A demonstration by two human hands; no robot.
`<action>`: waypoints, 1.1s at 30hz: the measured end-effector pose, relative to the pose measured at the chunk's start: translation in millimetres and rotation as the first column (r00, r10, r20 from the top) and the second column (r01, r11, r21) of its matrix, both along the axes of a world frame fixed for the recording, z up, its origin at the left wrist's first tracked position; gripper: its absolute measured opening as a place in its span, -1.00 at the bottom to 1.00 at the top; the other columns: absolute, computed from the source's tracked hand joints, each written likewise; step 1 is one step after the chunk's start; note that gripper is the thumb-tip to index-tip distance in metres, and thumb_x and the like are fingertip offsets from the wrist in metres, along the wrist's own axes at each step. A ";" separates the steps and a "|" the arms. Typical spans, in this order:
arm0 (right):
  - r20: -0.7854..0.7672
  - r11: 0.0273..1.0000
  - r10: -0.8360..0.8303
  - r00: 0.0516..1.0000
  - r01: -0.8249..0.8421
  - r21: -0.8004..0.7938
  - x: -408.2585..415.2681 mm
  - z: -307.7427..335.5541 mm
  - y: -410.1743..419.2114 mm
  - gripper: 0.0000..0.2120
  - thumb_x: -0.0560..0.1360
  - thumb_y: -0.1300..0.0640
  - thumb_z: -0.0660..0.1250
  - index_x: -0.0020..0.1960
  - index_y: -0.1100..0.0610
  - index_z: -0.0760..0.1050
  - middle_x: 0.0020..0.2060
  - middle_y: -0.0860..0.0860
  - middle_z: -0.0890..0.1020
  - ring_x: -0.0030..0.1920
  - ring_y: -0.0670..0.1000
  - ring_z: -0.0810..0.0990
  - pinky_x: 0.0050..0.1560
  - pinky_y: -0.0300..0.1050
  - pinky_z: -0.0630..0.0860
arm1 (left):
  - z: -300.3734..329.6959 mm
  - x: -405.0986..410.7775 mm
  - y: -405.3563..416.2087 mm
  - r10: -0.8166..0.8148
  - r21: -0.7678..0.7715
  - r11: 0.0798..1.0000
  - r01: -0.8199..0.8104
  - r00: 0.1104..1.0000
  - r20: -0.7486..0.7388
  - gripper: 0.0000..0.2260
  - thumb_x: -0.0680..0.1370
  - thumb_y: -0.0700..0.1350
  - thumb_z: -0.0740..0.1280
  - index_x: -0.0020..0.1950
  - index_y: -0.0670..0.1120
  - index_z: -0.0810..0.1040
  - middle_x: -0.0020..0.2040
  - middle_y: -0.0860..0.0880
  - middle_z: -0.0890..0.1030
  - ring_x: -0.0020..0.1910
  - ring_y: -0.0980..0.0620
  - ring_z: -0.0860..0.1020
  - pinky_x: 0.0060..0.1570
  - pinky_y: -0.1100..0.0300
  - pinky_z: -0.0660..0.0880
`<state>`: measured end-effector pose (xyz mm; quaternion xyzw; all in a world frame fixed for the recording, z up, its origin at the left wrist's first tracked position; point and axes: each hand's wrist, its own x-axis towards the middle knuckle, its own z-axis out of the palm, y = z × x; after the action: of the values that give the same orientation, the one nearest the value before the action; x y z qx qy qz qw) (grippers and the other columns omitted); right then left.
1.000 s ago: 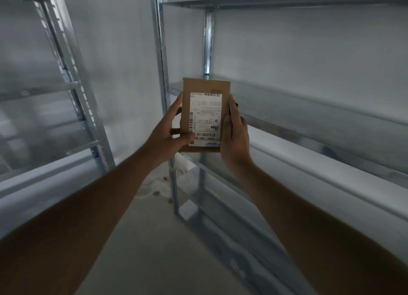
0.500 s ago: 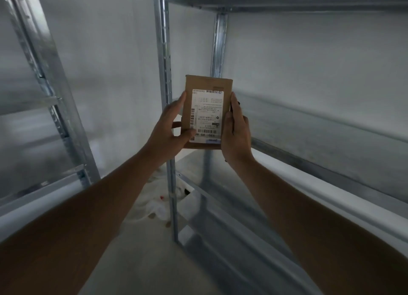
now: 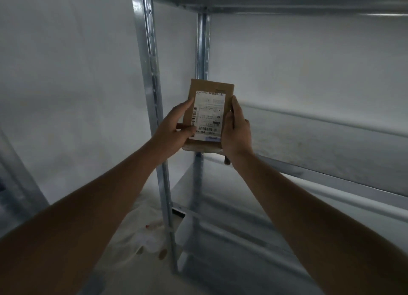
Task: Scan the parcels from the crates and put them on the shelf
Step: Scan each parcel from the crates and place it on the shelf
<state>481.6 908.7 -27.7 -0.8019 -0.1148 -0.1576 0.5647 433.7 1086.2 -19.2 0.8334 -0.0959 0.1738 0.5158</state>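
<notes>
A two-handed grip clamps one brown parcel (image 3: 210, 112) upright in front of a metal shelf (image 3: 320, 144): the left hand (image 3: 175, 130) curls round its left edge with the thumb across the white label (image 3: 209, 115), while the right hand (image 3: 237, 130) presses along the right edge, fingers extended up the side. The parcel's long axis stands vertical, label facing the camera, and it hovers at the shelf's left end, just beside the front post (image 3: 154, 96) and in front of the rear post (image 3: 202, 47). The bare shelf board lies to the right of and beyond the parcel, so the right hand is the nearer to the landing spot; the next move is judged a short push forward and rightward. In view: one parcel, two hands, three shelf levels. A small dark item protrudes below the right palm, too unclear to name. No crates are visible.
</notes>
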 end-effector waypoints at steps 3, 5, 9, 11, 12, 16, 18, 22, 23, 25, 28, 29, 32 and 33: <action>-0.058 0.999 -0.033 0.998 0.032 -0.009 25.3 4.0 10.0 -0.50 0.80 -0.08 -0.04 0.73 -0.21 0.05 0.33 0.11 0.54 0.24 0.09 0.63 0.26 0.11 0.67 | -0.4 32.0 7.0 -0.045 -0.035 0.998 0.044 0.998 -0.052 -0.29 0.68 -0.36 0.28 0.72 0.14 0.16 0.60 0.05 0.39 0.57 -0.03 0.39 0.46 -0.04 0.50; -0.087 0.999 -0.041 0.995 0.041 -0.003 45.0 5.4 14.1 -0.51 0.80 -0.08 -0.03 0.72 -0.23 0.08 0.32 0.10 0.54 0.22 0.10 0.65 0.20 0.07 0.69 | -1.4 56.2 10.9 -0.049 -0.029 0.998 0.047 0.997 -0.062 -0.30 0.68 -0.36 0.27 0.72 0.11 0.16 0.60 0.03 0.39 0.57 -0.03 0.38 0.49 -0.06 0.47; -0.133 0.999 -0.046 0.990 0.043 -0.022 82.8 7.3 19.0 -0.55 0.80 -0.10 -0.03 0.67 -0.23 0.19 0.29 0.08 0.56 0.22 0.11 0.66 0.17 0.06 0.70 | -6.4 101.0 16.7 -0.059 -0.024 0.998 0.056 0.993 -0.106 -0.32 0.69 -0.34 0.27 0.73 0.10 0.16 0.59 0.04 0.40 0.56 -0.01 0.39 0.50 0.03 0.45; -0.168 0.998 -0.057 0.984 0.053 -0.028 99.4 8.5 19.6 -0.56 0.79 -0.11 -0.04 0.65 -0.24 0.23 0.30 0.06 0.57 0.21 0.10 0.65 0.15 0.04 0.69 | -6.1 120.9 19.7 -0.064 -0.010 0.998 0.063 0.991 -0.121 -0.33 0.69 -0.33 0.28 0.72 0.10 0.18 0.52 0.13 0.43 0.45 0.13 0.46 0.34 0.34 0.48; -0.189 0.998 -0.063 0.980 0.059 -0.027 107.3 9.2 19.8 -0.56 0.79 -0.11 -0.04 0.65 -0.25 0.24 0.32 0.06 0.57 0.21 0.10 0.65 0.15 0.04 0.69 | -4.9 130.9 21.9 -0.066 -0.008 0.998 0.065 0.990 -0.128 -0.34 0.68 -0.33 0.29 0.71 0.10 0.20 0.47 0.17 0.43 0.35 0.22 0.50 0.21 0.48 0.46; -0.236 0.999 -0.041 0.971 0.038 -0.019 129.6 15.0 23.3 -0.55 0.78 -0.01 -0.02 0.63 -0.18 0.30 0.33 0.06 0.59 0.28 0.12 0.63 0.28 0.14 0.65 | 1.0 163.4 31.8 -0.062 -0.001 0.998 0.063 0.984 -0.169 -0.37 0.67 -0.35 0.29 0.69 0.04 0.26 0.46 0.16 0.45 0.30 0.23 0.50 0.15 0.52 0.43; -0.256 0.999 -0.038 0.966 0.036 -0.014 137.5 19.4 26.0 -0.57 0.78 0.04 -0.01 0.59 -0.14 0.37 0.30 0.06 0.61 0.32 0.13 0.60 0.35 0.16 0.61 | 3.5 176.0 36.7 -0.064 0.015 0.998 0.068 0.980 -0.189 -0.39 0.67 -0.35 0.27 0.69 0.02 0.27 0.51 0.10 0.45 0.34 0.15 0.52 0.33 0.34 0.46; -0.307 0.999 -0.031 0.951 0.020 -0.037 150.7 26.2 33.2 -0.63 0.76 0.06 0.09 0.50 -0.07 0.48 0.26 0.04 0.65 0.23 0.10 0.66 0.32 0.10 0.63 | 9.4 198.4 46.7 -0.044 0.085 0.994 0.064 0.974 -0.222 -0.41 0.67 -0.33 0.24 0.68 0.01 0.31 0.51 0.02 0.49 0.40 0.02 0.50 0.44 0.15 0.41; -0.320 0.999 -0.036 0.947 0.020 -0.051 154.0 27.0 35.1 -0.66 0.76 0.05 0.11 0.47 -0.07 0.50 0.24 0.02 0.66 0.23 0.09 0.66 0.31 0.10 0.63 | 10.8 203.4 48.6 -0.044 0.104 0.992 0.070 0.971 -0.234 -0.42 0.66 -0.33 0.23 0.67 0.03 0.33 0.46 0.03 0.52 0.34 0.04 0.53 0.34 0.21 0.44; -0.351 0.998 -0.048 0.935 0.027 -0.064 159.9 27.8 38.6 -0.69 0.75 0.05 0.15 0.41 -0.06 0.54 0.19 0.00 0.68 0.19 0.07 0.67 0.23 0.04 0.64 | 12.8 212.6 51.2 -0.045 0.144 0.986 0.083 0.967 -0.249 -0.42 0.65 -0.32 0.22 0.64 0.06 0.36 0.36 0.06 0.56 0.17 0.17 0.56 0.11 0.31 0.45; -0.375 0.991 -0.093 0.922 0.049 -0.126 165.5 28.9 40.4 -0.69 0.73 0.07 0.13 0.37 -0.03 0.55 0.20 0.03 0.68 0.22 0.12 0.64 0.29 0.09 0.61 | 13.9 224.3 52.1 -0.065 0.202 0.972 0.123 0.960 -0.273 -0.46 0.67 -0.27 0.18 0.62 0.09 0.40 0.34 0.02 0.58 0.15 0.14 0.57 0.10 0.28 0.47; -0.382 0.985 -0.117 0.917 0.058 -0.162 166.3 29.7 40.4 -0.69 0.73 0.08 0.14 0.37 -0.01 0.55 0.22 0.05 0.67 0.25 0.14 0.63 0.33 0.12 0.59 | 13.5 227.2 51.4 -0.072 0.219 0.966 0.137 0.957 -0.281 -0.48 0.68 -0.26 0.16 0.61 0.10 0.42 0.37 0.00 0.58 0.21 0.06 0.58 0.20 0.21 0.50; -0.392 0.959 -0.175 0.903 0.067 -0.274 171.9 32.2 40.3 -0.69 0.70 0.17 0.21 0.41 0.08 0.50 0.27 0.13 0.63 0.33 0.21 0.57 0.37 0.17 0.56 | 9.0 233.2 48.5 -0.085 0.242 0.957 0.161 0.951 -0.297 -0.54 0.73 -0.21 0.12 0.60 0.10 0.43 0.45 -0.07 0.57 0.34 -0.08 0.56 0.46 0.01 0.45; -0.400 0.951 -0.194 0.896 0.073 -0.299 172.7 33.0 40.6 -0.68 0.69 0.21 0.23 0.42 0.10 0.46 0.28 0.16 0.61 0.35 0.23 0.54 0.38 0.20 0.55 | 7.1 234.7 47.7 -0.088 0.257 0.952 0.166 0.952 -0.293 -0.55 0.74 -0.19 0.11 0.60 0.10 0.42 0.46 -0.08 0.56 0.35 -0.10 0.56 0.47 -0.01 0.44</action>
<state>654.3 949.3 5.3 -0.8938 0.0459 -0.0005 0.4461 668.4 1133.9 -12.1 0.9056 -0.0999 0.0062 0.4120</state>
